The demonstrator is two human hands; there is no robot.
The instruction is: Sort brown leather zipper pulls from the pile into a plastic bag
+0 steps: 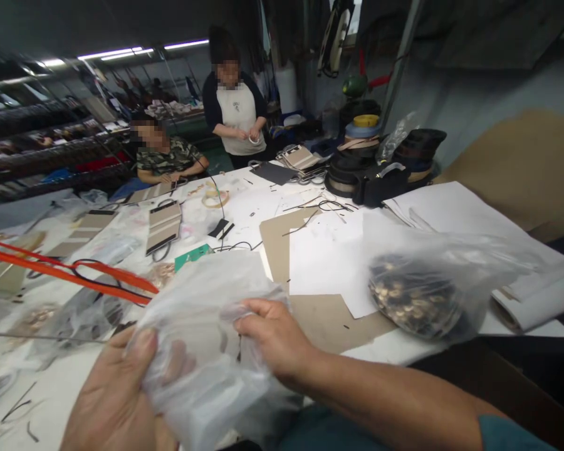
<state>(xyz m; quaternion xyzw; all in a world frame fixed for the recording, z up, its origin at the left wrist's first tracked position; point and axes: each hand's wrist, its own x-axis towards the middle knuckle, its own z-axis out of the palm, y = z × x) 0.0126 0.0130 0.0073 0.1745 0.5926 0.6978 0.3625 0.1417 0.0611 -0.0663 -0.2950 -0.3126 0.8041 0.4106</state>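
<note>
I hold a cloudy clear plastic bag (207, 294) up over the near edge of the table. My left hand (117, 401) grips its lower left side, fingers wrapped behind the film and the thumb on top. My right hand (272, 338) pinches the bag's right edge from the front, fingers curled on the plastic. Some flat dark pieces show faintly through the film; I cannot make out what they are. To the right lies a second plastic bag full of small brass-coloured metal pieces (413, 300), untouched.
The white table (258, 207) is strewn with cardboard sheets (329, 319), white paper, striped swatch cards (163, 227), cables, tape rolls and an orange strap (66, 272). Stacked reels (357, 156) stand at the back. One person sits and another stands at the far side. Rolled white sheets (536, 300) lie right.
</note>
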